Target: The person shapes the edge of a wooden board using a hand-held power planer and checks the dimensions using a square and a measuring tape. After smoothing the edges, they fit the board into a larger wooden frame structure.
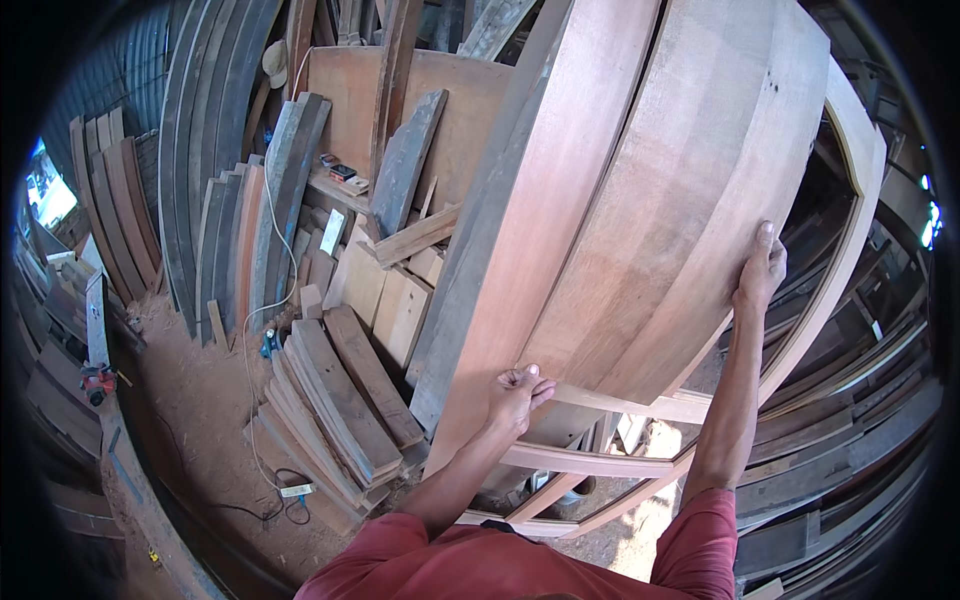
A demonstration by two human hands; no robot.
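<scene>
A broad wooden panel (690, 180) made of joined boards lies tilted before me, over a curved wooden frame (838, 250). My right hand (762, 268) grips the panel's right edge, thumb on top; its other fingers are partly hidden. At the panel's near left corner is my left hand (518, 400), closed in a pinch with its fingertips by the corner. Whatever sits between those fingertips is too small to make out. A long reddish plank (530, 230) runs along the panel's left side, a dark narrow gap between them.
Stacked curved planks (335, 400) lie on the dirt floor (185, 400) at left. A white cable (270, 200) trails down to a socket strip (297, 491). A red power tool (98, 383) rests on a beam at far left. More lumber (850, 450) is piled at right.
</scene>
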